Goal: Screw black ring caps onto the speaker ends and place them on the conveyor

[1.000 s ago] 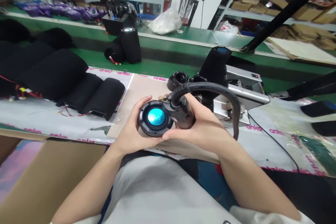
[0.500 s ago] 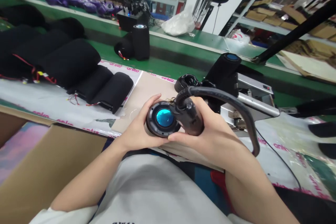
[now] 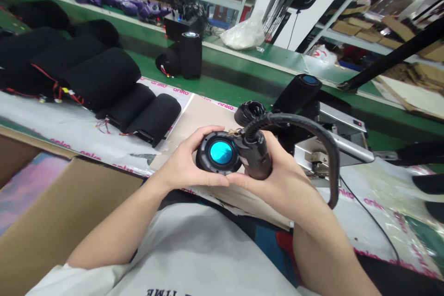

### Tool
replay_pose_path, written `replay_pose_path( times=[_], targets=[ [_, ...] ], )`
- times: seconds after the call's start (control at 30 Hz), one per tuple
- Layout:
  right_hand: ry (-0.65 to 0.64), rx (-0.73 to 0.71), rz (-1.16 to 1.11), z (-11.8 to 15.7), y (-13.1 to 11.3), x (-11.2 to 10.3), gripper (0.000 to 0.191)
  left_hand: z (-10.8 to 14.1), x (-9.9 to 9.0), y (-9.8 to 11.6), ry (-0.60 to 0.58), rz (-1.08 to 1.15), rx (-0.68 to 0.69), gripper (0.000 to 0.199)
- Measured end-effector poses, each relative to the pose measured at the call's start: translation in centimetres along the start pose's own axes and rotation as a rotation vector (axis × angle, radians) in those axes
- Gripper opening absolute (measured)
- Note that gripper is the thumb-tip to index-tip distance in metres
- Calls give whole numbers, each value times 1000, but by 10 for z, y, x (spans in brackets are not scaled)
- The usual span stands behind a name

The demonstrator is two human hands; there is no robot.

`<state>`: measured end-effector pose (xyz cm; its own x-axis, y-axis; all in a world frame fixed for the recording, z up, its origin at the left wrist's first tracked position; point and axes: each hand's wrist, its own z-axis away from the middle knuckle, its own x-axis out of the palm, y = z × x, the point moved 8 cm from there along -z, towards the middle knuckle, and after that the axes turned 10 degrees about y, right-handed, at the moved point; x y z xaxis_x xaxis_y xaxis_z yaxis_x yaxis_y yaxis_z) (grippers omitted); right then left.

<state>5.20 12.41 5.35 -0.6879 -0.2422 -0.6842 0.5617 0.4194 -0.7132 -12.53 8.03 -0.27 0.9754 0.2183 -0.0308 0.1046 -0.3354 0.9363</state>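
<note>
My left hand is closed round the rim of a black round speaker driver with a shiny blue centre. In my right hand is a glossy black cylindrical part. From its top a thick black ribbed strap arches over to the right, above my right wrist. Thin wires show where the two parts meet. Both thumbs come together at the near side of the driver. The fingers behind the cylinder are mostly hidden.
Black fabric-covered cylinders with loose wires lie at the left. Just beyond my hands is another glossy black part. A silver metal device stands at the right, near a black cylinder with a blue end. An open cardboard box is at lower left.
My view has shifted slightly, so the bench appears farther right. The driver has tilted a little in my left hand, and both hands keep their holds.
</note>
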Motion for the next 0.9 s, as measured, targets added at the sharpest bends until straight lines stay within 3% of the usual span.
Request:
replay_pose_path(
  times=[0.13, 0.23, 0.4, 0.5, 0.6, 0.7, 0.8, 0.83, 0.9],
  targets=[
    [52, 50, -136, 6, 7, 5, 68, -5, -2, 1, -69, -52, 21, 89],
    [6, 91, -233, 0, 14, 7, 70, -1, -2, -1, -14, -110, 44, 91],
    [-186, -34, -290, -21, 9, 7, 69, 9, 2, 0, 112, -148, 93, 97],
    [-171, -73, -298, -25, 5, 1, 68, 10, 4, -1, 112, -147, 120, 95],
    [98, 39, -487, -16, 18, -34, 53, 11, 1, -4, 125, -162, 131, 93],
    [628, 126, -815, 18, 49, -101, 41, 14, -4, -6, 154, -181, 124, 91],
    [1149, 60, -893, 70, 74, -163, 37, 12, 0, -7, 147, -158, 133, 88],
    [1226, 36, -872, 81, 77, -174, 35, 9, 5, -6, 130, -142, 137, 87],
    [1243, -24, -827, 89, 79, -187, 35, 2, 22, -5, 73, -101, 159, 87]
  ],
)
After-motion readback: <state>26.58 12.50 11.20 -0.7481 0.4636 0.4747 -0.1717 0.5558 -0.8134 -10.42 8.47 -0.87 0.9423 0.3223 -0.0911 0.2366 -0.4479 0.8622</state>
